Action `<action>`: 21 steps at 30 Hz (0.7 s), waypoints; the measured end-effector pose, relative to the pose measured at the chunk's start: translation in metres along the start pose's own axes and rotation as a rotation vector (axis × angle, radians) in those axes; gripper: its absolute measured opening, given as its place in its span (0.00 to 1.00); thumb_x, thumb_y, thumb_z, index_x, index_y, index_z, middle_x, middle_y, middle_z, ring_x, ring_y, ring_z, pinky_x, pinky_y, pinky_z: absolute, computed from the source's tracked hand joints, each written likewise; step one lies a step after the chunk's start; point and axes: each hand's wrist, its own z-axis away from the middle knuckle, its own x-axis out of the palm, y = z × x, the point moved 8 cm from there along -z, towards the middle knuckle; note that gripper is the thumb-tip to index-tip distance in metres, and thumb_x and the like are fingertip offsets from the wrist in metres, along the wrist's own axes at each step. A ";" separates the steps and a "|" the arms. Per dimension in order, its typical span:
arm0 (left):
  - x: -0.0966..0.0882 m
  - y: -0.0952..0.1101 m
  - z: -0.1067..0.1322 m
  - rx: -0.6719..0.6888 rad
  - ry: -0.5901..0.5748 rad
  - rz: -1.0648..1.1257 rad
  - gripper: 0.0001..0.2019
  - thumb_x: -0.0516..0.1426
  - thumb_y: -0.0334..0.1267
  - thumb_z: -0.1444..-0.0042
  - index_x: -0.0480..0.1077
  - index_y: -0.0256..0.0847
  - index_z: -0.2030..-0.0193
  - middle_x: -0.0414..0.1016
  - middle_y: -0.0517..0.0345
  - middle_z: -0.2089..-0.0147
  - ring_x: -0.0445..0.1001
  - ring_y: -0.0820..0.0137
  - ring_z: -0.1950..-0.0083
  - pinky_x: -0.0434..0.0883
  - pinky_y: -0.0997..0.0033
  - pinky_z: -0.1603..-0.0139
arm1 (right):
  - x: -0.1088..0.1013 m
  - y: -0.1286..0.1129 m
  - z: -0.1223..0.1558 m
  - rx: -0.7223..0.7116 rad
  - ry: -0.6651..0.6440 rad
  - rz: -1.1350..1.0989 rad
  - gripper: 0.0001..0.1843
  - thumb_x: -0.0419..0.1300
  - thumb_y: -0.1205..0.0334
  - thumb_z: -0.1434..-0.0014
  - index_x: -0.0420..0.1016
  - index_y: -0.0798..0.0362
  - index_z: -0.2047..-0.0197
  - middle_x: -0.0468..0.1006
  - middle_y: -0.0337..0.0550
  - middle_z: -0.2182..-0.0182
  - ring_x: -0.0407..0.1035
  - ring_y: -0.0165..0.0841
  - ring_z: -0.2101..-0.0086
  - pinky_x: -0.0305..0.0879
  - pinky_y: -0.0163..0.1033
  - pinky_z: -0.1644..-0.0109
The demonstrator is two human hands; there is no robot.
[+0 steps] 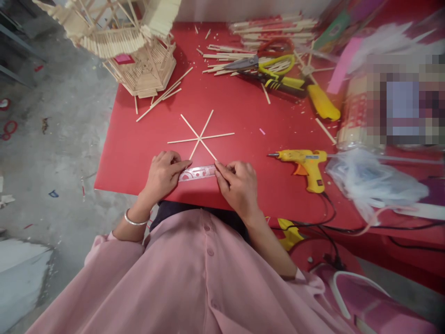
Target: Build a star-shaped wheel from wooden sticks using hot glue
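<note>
From my remote seat, the nearest things at work are the two hands by the surface's near edge. The right hand (238, 183) has thumb and forefinger closed on one end of a clear plastic ruler (198, 172); the left hand (165, 172) bunches over the other end, and I cannot tell whether its fingers pinch it or only press. Just beyond lies a six-armed star of thin wooden sticks (200, 138), flat, its two near tips at the fingertips.

I'd worry about those tips: a small push from ruler or thumb could twist an arm about the crossing and spoil the spacing, more so if the joint is weak, and I can't see how well it is bonded. The yellow glue gun (306, 167) lies to the right, its cord over the near edge; a snagging sleeve could drag it.

The red surface (239, 120) is littered with offcuts. Farther back are yellow-handled scissors (259, 64) on loose sticks, and at far left a stick-built model pavilion (146, 69). Scraps dot the grey floor (66, 139) to the left; a pale wall (208, 10) stands behind.
</note>
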 end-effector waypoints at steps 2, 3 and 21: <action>0.000 0.000 -0.001 0.021 0.011 0.011 0.16 0.51 0.37 0.30 0.80 0.51 0.50 0.74 0.52 0.58 0.67 0.65 0.58 0.62 0.61 0.56 | 0.000 0.000 0.000 0.002 0.002 0.000 0.18 0.54 0.54 0.29 0.81 0.45 0.44 0.73 0.47 0.64 0.60 0.37 0.62 0.56 0.44 0.57; -0.001 0.000 -0.001 0.033 0.024 0.017 0.16 0.51 0.37 0.30 0.81 0.50 0.50 0.74 0.52 0.58 0.67 0.65 0.59 0.62 0.61 0.57 | -0.001 0.000 0.000 0.004 0.001 -0.001 0.18 0.54 0.54 0.29 0.81 0.45 0.44 0.73 0.46 0.64 0.60 0.36 0.62 0.55 0.44 0.57; 0.000 -0.004 -0.001 0.059 0.061 0.057 0.15 0.51 0.36 0.30 0.81 0.49 0.51 0.74 0.52 0.59 0.67 0.66 0.60 0.62 0.62 0.58 | -0.004 -0.001 -0.001 -0.020 0.044 0.011 0.17 0.55 0.54 0.29 0.82 0.45 0.45 0.74 0.45 0.65 0.61 0.36 0.63 0.54 0.43 0.59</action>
